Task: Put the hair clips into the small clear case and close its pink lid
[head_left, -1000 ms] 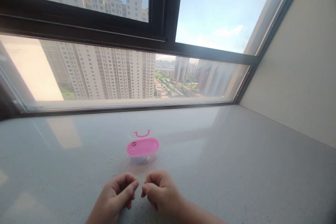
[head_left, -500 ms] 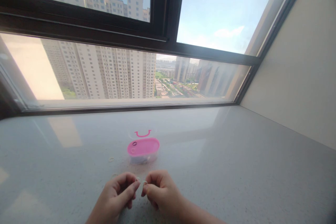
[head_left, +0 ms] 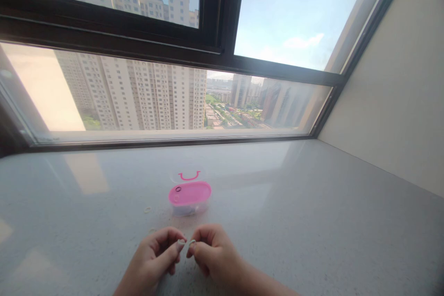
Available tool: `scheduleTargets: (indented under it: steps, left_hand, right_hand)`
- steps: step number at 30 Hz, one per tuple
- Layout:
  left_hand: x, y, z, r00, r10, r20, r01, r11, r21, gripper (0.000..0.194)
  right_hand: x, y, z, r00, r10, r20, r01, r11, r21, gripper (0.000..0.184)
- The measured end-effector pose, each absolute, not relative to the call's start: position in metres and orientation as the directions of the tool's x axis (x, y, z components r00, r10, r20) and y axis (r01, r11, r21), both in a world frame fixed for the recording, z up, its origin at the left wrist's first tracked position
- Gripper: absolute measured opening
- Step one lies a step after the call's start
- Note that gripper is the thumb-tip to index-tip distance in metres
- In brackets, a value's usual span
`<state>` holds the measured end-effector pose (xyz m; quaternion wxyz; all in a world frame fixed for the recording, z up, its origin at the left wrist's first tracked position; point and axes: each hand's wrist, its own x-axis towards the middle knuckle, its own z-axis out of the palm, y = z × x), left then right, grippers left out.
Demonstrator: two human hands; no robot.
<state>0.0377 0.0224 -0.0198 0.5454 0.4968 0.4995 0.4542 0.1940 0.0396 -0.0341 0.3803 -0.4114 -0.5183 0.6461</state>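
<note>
Both hands are close together at the lower middle, fingertips almost meeting. My left hand [head_left: 154, 259] is closed, thumb and index finger pinching a small white elastic band [head_left: 181, 242]. Just beside it, my right hand [head_left: 213, 249] pinches another small white elastic band [head_left: 192, 241]; whether the two bands are linked I cannot tell. Beyond the fingers stands an oval clear plastic box [head_left: 190, 209] with a pink lid [head_left: 194, 193]. On that lid lie a small black ring [head_left: 178, 189] and a fainter pale ring.
Left of the box, a loose white band [head_left: 147, 210] lies on the pale speckled sill [head_left: 312, 222]. A pink curved handle [head_left: 189, 178] rests behind the box. A dark-framed window [head_left: 222, 58] rises at the back, and a plain wall [head_left: 391, 101] bounds the right.
The left fingertips have shifted slightly towards the right hand, and the white band there has turned to lie against the thumb tip. The right hand has barely moved.
</note>
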Motion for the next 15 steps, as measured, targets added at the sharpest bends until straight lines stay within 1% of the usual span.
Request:
scheduleTargets:
  steps: [4,11,15]
  left_hand:
    - [0.0377,0.0228,-0.0204,0.11,0.989,-0.102,0.003,0.102,0.995,0.027]
    - [0.0381,0.0225,-0.0189,0.096,0.99,-0.101,-0.012,0.103,0.995,0.026]
    - [0.0367,0.0241,-0.0207,0.109,0.988,-0.105,-0.009,0.107,0.994,0.027]
  right_hand:
    - [0.1938,0.0397,-0.0328,-0.376,0.917,-0.134,-0.097,-0.183,-0.978,0.01]
    - [0.1946,0.0403,-0.0342,-0.402,0.911,-0.094,-0.174,-0.177,-0.969,0.01]
    - [0.1939,0.0407,-0.0362,-0.397,0.913,-0.093,-0.164,-0.17,-0.972,0.014]
